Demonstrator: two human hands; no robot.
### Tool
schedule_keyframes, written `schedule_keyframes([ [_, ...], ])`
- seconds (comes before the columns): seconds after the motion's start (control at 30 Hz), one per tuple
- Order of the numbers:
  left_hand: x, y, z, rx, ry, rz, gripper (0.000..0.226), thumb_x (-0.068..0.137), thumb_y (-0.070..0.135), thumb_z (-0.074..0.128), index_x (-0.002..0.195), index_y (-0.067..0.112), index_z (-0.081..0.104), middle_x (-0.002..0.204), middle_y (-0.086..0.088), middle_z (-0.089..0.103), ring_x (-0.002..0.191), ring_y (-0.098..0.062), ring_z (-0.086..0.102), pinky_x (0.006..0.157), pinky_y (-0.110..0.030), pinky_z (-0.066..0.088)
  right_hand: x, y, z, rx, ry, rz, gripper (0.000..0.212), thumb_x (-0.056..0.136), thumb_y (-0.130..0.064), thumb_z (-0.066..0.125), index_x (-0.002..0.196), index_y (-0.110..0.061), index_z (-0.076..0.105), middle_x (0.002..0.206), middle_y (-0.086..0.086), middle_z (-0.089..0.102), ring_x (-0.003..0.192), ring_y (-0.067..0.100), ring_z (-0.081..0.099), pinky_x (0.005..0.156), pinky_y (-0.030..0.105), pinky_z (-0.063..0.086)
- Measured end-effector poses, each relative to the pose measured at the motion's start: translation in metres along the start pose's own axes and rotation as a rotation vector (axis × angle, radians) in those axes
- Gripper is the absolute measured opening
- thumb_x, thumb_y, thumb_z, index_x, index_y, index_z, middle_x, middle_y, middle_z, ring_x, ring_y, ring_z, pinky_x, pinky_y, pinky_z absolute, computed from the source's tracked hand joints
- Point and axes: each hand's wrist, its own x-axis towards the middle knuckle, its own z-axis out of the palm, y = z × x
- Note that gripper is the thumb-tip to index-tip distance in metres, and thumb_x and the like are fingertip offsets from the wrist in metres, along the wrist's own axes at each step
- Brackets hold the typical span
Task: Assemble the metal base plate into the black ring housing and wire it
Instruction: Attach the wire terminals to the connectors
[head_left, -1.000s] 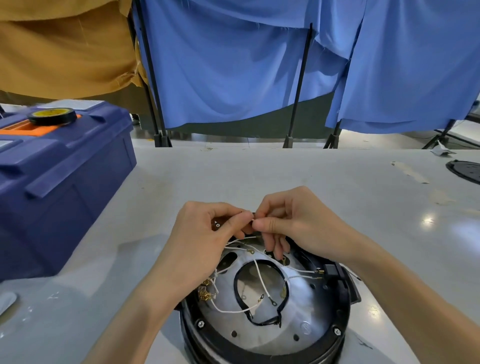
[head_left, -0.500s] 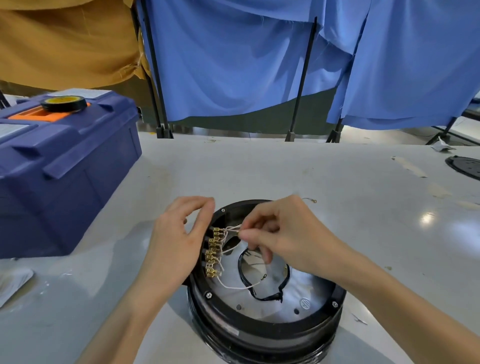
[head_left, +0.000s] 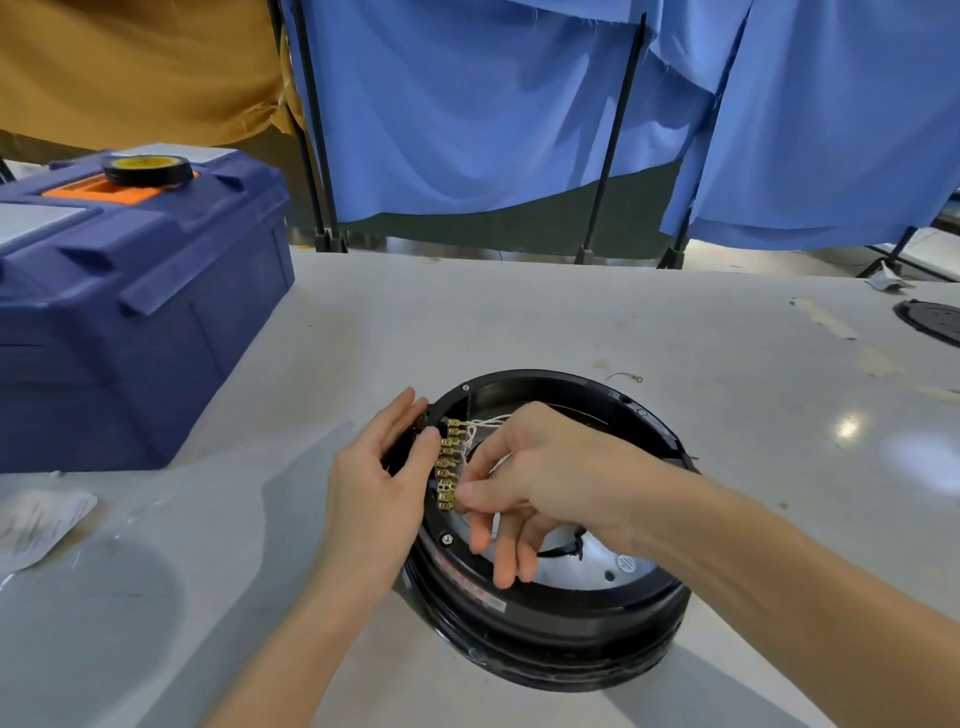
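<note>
Two bare hands are at work on the black ring housing (head_left: 550, 631), which sits flat on the grey table (head_left: 519, 322) at my 6 o'clock, close in. The metal base plate (head_left: 589, 571) lies inside the ring, its bare surface showing around the ring's 5 o'clock. A row of brass terminals (head_left: 448, 462) runs along the inner wall at the ring's 9 o'clock, with white wires (head_left: 485, 422) leading off toward 11.

My left hand (head_left: 382, 470) has straight fingers pressed flat against the outer wall at 9 o'clock, thumb tip laid on the rim beside the row. My right hand (head_left: 550, 478) reaches across the ring from 3 o'clock; thumb and forefinger pinch the bottom terminal (head_left: 445, 500), the other fingers hanging loose over the plate. A black cable (head_left: 566, 548) peeks out under that palm.

At 10 o'clock stands a blue toolbox (head_left: 130, 338) with a tape roll (head_left: 145, 169) on its lid, and blue curtains (head_left: 467, 104) hang at 12
</note>
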Motion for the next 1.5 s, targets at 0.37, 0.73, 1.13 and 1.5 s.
schedule_keyframes([
  [0.37,-0.005,-0.002,-0.001,-0.026,-0.006,-0.050,0.032,0.095,0.023,0.062,0.126,0.023,0.067,0.120,0.012,0.068,0.114,-0.002,0.061,0.106,-0.036,0.045,0.019,-0.001,0.000,0.005,0.133,0.119,0.012,0.089,0.008,0.059,0.078,0.009,0.064,0.048,0.012,0.056,0.032,0.014,0.046,0.033,0.019,0.035],
  [0.73,-0.018,0.005,-0.001,0.306,0.366,0.087,0.028,0.072,0.048,0.080,0.073,0.024,0.065,0.078,0.010,0.060,0.080,-0.017,0.059,0.081,-0.047,0.050,0.023,0.004,0.001,-0.023,0.183,0.106,0.015,0.090,0.005,0.061,0.075,0.007,0.064,0.045,0.009,0.055,0.030,0.013,0.042,0.033,0.020,0.032],
  [1.13,-0.019,0.004,0.000,0.305,0.365,0.139,0.034,0.075,0.039,0.081,0.053,0.017,0.066,0.048,0.004,0.058,0.049,-0.018,0.055,0.057,-0.035,0.045,0.023,0.011,0.009,0.156,0.287,0.018,0.007,0.085,0.011,0.065,0.077,0.010,0.065,0.055,0.018,0.064,0.041,0.020,0.058,0.043,0.023,0.048],
  [1.5,-0.021,0.006,0.001,0.309,0.330,0.179,0.030,0.078,0.031,0.080,0.057,0.012,0.068,0.053,0.006,0.060,0.052,-0.011,0.056,0.053,-0.026,0.040,0.029,0.009,0.021,0.030,0.487,-0.047,0.027,0.087,0.012,0.060,0.086,-0.010,0.044,0.053,0.017,0.060,0.031,0.017,0.051,0.035,0.021,0.040],
])
